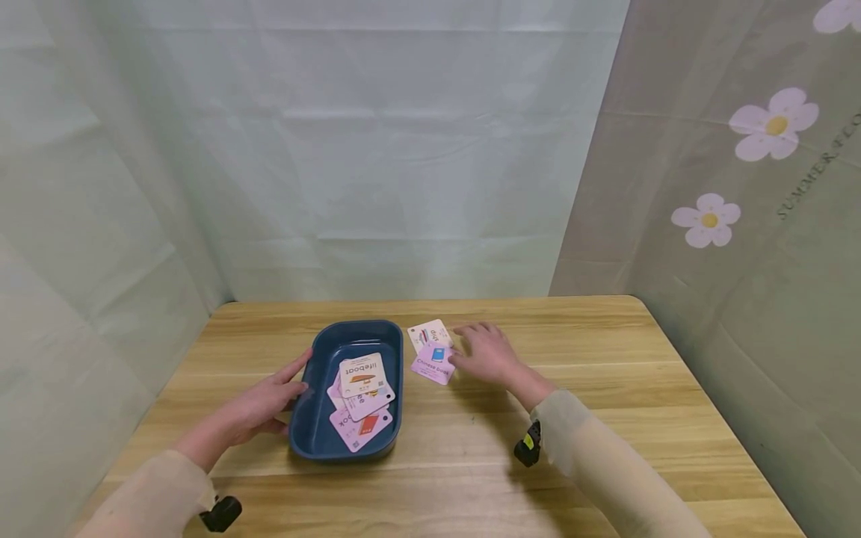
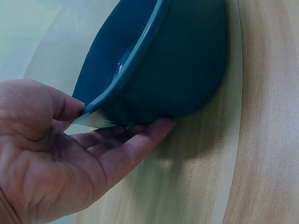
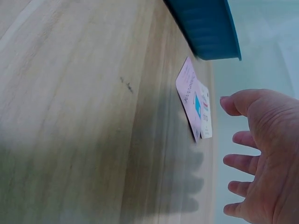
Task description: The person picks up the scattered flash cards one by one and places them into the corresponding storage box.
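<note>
My left hand (image 1: 258,407) grips the left side of a dark blue rectangular bin (image 1: 315,441), with the thumb at the rim and fingers against the outer wall in the left wrist view. Inside lie several overlapping picture cards, a lifeboat card (image 1: 361,368) on top and a card with a red book (image 1: 359,431) below. Right of the bin, a pink "Chinese book" card (image 1: 430,366) partly covers a white "ship" card (image 1: 430,329). Over the table beside these two hovers my right hand (image 1: 489,355), its fingers spread and holding nothing.
The wooden table (image 1: 605,418) has rounded far corners. Pale cloth (image 1: 397,149) hangs behind it, with a flower-printed curtain (image 1: 706,299) on the right. A small black device (image 1: 528,444) sits at the right wrist, another (image 1: 222,514) at the left.
</note>
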The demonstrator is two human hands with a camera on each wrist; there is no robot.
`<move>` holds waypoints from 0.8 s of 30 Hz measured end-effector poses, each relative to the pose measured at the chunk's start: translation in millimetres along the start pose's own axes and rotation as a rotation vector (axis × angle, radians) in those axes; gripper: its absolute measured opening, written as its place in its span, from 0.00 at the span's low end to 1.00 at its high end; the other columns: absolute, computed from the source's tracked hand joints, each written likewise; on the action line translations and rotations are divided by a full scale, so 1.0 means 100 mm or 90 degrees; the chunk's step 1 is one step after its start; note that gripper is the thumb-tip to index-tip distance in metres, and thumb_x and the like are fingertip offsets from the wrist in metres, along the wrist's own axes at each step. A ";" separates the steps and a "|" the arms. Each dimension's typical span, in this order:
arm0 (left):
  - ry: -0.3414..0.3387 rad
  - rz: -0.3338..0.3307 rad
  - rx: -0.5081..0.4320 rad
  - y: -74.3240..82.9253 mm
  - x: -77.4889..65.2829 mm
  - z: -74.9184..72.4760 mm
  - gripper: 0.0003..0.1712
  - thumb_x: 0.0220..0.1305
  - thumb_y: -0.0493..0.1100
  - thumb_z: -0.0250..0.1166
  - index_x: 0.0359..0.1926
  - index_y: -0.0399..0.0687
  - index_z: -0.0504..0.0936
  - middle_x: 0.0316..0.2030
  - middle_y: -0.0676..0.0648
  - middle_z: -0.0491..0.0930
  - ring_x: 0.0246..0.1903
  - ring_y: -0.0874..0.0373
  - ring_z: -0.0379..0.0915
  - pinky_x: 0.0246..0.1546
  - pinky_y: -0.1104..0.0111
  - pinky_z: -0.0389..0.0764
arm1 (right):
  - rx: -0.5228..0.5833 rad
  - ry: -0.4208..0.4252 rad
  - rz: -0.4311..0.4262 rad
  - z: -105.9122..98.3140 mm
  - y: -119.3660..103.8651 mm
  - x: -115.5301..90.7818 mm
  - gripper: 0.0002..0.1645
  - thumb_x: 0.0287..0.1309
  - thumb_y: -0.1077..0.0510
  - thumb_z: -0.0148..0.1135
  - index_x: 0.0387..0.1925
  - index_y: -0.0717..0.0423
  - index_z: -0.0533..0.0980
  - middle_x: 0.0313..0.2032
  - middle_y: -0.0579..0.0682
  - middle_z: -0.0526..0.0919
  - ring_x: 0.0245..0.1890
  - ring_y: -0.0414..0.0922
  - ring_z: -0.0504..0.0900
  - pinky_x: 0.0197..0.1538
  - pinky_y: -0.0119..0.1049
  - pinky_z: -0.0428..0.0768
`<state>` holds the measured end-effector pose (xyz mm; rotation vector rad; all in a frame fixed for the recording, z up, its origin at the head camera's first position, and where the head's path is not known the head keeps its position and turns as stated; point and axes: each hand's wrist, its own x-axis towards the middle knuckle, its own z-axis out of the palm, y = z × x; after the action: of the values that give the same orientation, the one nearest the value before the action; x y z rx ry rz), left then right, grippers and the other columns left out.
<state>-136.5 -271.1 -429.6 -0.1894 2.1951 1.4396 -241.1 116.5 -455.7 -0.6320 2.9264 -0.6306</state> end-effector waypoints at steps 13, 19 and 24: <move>0.000 -0.003 -0.005 -0.02 0.02 -0.01 0.41 0.81 0.44 0.46 0.82 0.68 0.34 0.76 0.24 0.40 0.64 0.27 0.63 0.42 0.50 0.85 | -0.043 -0.022 0.027 0.11 0.03 -0.04 0.46 0.59 0.34 0.68 0.71 0.55 0.71 0.69 0.57 0.72 0.73 0.63 0.61 0.73 0.63 0.53; 0.001 -0.002 0.004 0.00 0.01 0.00 0.41 0.81 0.44 0.46 0.82 0.67 0.34 0.76 0.24 0.39 0.65 0.25 0.61 0.42 0.48 0.84 | -0.053 -0.026 0.038 0.16 0.04 -0.05 0.49 0.55 0.31 0.69 0.70 0.54 0.72 0.69 0.56 0.73 0.73 0.64 0.60 0.72 0.64 0.53; 0.002 -0.002 0.004 0.01 0.00 0.00 0.41 0.81 0.44 0.45 0.82 0.67 0.34 0.76 0.23 0.40 0.65 0.25 0.62 0.42 0.49 0.84 | -0.056 -0.018 0.035 0.18 0.03 -0.07 0.48 0.54 0.30 0.70 0.68 0.53 0.74 0.67 0.56 0.75 0.72 0.63 0.62 0.72 0.64 0.54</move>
<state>-137.1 -270.7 -428.8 -0.1933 2.2002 1.4307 -232.5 114.7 -473.5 -0.5607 2.9469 -0.4867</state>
